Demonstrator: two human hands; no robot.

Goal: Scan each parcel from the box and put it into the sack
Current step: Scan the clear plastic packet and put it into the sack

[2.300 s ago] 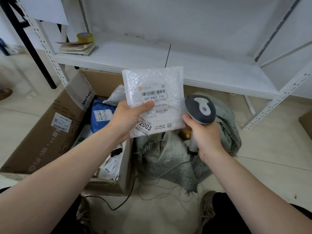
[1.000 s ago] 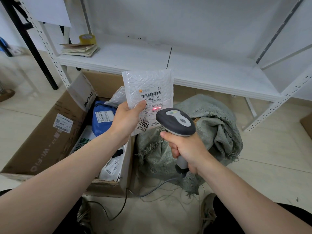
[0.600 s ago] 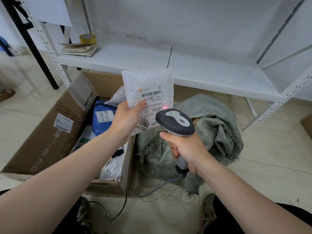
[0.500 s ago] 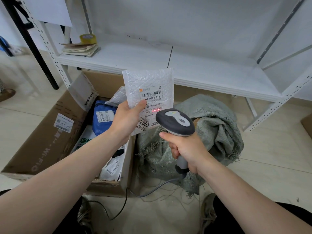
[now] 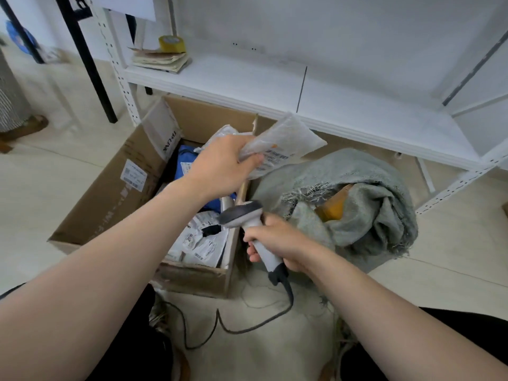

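Fingers (image 5: 237,142) of the left hand (image 5: 222,163) pinch the white parcel (image 5: 283,141), now tipped flat and swung toward the grey sack (image 5: 357,193) instead of facing the scanner (image 5: 242,215). The right hand (image 5: 277,240) grips the scanner handle, lowered beside the box (image 5: 115,188), so the scan looks done and the drop comes next

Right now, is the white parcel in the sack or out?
Out: the left hand holds the parcel in the air, up beside the sack.
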